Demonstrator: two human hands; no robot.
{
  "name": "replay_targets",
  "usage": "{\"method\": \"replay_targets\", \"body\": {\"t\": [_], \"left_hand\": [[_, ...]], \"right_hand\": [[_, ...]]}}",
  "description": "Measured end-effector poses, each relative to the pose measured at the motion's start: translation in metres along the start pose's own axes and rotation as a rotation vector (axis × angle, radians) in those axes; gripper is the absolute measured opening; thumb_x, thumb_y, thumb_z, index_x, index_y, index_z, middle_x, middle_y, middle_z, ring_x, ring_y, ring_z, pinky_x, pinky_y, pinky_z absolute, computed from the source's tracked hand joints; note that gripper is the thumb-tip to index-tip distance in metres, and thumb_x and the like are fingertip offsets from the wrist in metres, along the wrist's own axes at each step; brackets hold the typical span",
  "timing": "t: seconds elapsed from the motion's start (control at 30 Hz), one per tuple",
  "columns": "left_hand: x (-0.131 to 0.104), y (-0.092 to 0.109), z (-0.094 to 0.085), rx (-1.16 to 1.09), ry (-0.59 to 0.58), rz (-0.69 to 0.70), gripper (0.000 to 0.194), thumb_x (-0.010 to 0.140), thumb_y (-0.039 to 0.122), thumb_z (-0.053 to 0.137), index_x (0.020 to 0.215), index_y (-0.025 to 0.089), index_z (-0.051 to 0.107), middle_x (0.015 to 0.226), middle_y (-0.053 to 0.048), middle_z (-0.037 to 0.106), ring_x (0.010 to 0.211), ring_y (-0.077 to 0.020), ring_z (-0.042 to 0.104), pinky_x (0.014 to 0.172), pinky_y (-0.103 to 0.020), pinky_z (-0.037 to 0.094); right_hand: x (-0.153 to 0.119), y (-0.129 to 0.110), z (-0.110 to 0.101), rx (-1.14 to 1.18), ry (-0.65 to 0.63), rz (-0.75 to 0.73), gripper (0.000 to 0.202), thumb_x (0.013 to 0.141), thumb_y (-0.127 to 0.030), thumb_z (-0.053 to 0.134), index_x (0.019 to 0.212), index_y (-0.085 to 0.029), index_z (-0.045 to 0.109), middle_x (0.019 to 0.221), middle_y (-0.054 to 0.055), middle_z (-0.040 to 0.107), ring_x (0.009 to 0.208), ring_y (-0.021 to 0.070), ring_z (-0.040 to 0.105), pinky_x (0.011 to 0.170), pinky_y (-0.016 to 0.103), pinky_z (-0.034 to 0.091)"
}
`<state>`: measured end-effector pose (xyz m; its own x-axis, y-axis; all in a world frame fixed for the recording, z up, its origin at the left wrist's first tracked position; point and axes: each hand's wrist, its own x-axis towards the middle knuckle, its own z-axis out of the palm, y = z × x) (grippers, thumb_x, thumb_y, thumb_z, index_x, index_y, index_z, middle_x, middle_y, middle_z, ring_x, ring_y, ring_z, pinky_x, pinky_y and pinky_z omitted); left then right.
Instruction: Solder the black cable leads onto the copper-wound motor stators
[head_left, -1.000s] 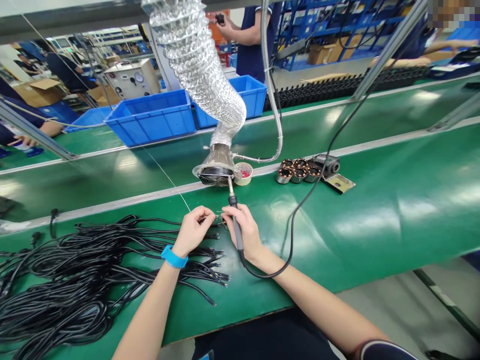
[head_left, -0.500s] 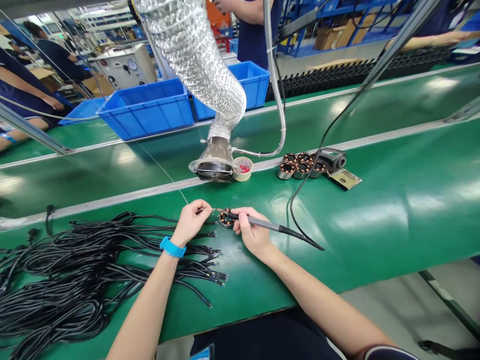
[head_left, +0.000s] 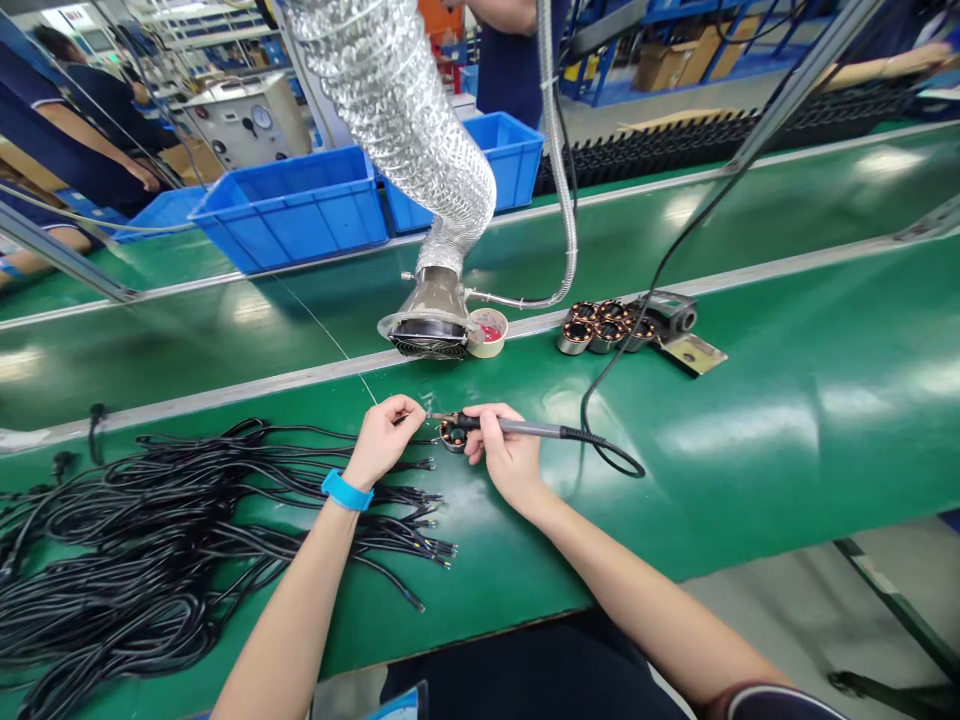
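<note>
My left hand [head_left: 386, 435] pinches a thin wire that looks like solder [head_left: 319, 322], which runs down to it from the upper left. In my right hand [head_left: 511, 458] is a soldering iron [head_left: 534, 428], gripped like a pen with its tip pointing left, close to the left fingertips. Just beneath the iron sits a small motor stator [head_left: 452, 437] with copper windings, partly covered by the iron and right fingers. Black cables [head_left: 195, 510] with stripped ends lie left of and below the left hand. The exact contact at the iron's tip is too small to make out.
An extractor hood with fan [head_left: 429, 330] hangs beyond my hands on a foil duct [head_left: 450, 170]. Next to it is a tape roll [head_left: 487, 347]. Several stators [head_left: 600, 328] stand beside an iron holder [head_left: 675, 312]. Blue bins [head_left: 300, 215] and other people are behind.
The soldering iron's handle has swung up slightly and lies more level. Its cord loop has lifted a little. The left hand keeps its pinch close to the same spot.
</note>
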<state>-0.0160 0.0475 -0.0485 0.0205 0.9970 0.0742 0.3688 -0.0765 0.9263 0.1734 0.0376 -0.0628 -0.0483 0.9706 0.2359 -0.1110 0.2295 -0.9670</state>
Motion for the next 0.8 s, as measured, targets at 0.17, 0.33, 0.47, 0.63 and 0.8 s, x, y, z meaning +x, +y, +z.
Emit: {"method": "replay_targets", "body": {"t": [0.17, 0.33, 0.47, 0.63, 0.8], "left_hand": [[-0.0006, 0.0007, 0.0002, -0.008, 0.006, -0.008, 0.018, 0.085, 0.031, 0.061, 0.075, 0.015, 0.062, 0.07, 0.0, 0.057, 0.069, -0.0139, 0.052, 0.066, -0.024, 0.038], [0.0002, 0.0012, 0.0006, -0.005, 0.004, -0.019, 0.019, 0.085, 0.031, 0.061, 0.075, 0.015, 0.062, 0.07, 0.0, 0.058, 0.069, -0.0138, 0.052, 0.066, -0.025, 0.039], [0.0006, 0.0008, 0.0004, -0.005, 0.002, -0.017, 0.019, 0.084, 0.032, 0.061, 0.076, 0.015, 0.063, 0.071, 0.0, 0.059, 0.07, -0.0144, 0.053, 0.066, -0.025, 0.039], [0.0003, 0.0003, 0.0007, -0.008, 0.005, -0.016, 0.019, 0.084, 0.032, 0.061, 0.076, 0.015, 0.063, 0.071, -0.001, 0.059, 0.07, -0.0147, 0.053, 0.067, -0.026, 0.039], [0.0004, 0.0001, 0.0009, -0.018, 0.002, -0.024, 0.02, 0.084, 0.033, 0.061, 0.075, 0.015, 0.063, 0.07, 0.0, 0.058, 0.069, -0.0144, 0.052, 0.066, -0.026, 0.039]], "right_hand": [[0.003, -0.0012, 0.0003, 0.106, 0.112, 0.008, 0.031, 0.097, -0.044, 0.048, 0.095, -0.018, 0.063, 0.052, -0.004, 0.061, 0.038, 0.0086, 0.055, 0.039, 0.018, 0.045], [0.0028, -0.0015, -0.0009, 0.074, 0.117, -0.028, 0.031, 0.097, -0.044, 0.048, 0.094, -0.017, 0.064, 0.051, -0.005, 0.059, 0.038, 0.008, 0.054, 0.038, 0.018, 0.044], [0.0013, 0.0001, -0.0008, 0.044, 0.094, -0.057, 0.029, 0.097, -0.042, 0.048, 0.093, -0.018, 0.065, 0.052, -0.005, 0.059, 0.04, 0.0079, 0.055, 0.039, 0.018, 0.044], [-0.0012, 0.004, -0.0024, 0.02, 0.062, -0.074, 0.027, 0.098, -0.039, 0.047, 0.096, -0.019, 0.065, 0.055, -0.004, 0.059, 0.042, 0.0084, 0.056, 0.041, 0.018, 0.046], [0.0003, 0.0025, -0.0021, -0.106, 0.011, -0.139, 0.023, 0.098, -0.033, 0.047, 0.101, -0.02, 0.065, 0.06, -0.003, 0.063, 0.048, 0.0097, 0.06, 0.048, 0.021, 0.051]]}}
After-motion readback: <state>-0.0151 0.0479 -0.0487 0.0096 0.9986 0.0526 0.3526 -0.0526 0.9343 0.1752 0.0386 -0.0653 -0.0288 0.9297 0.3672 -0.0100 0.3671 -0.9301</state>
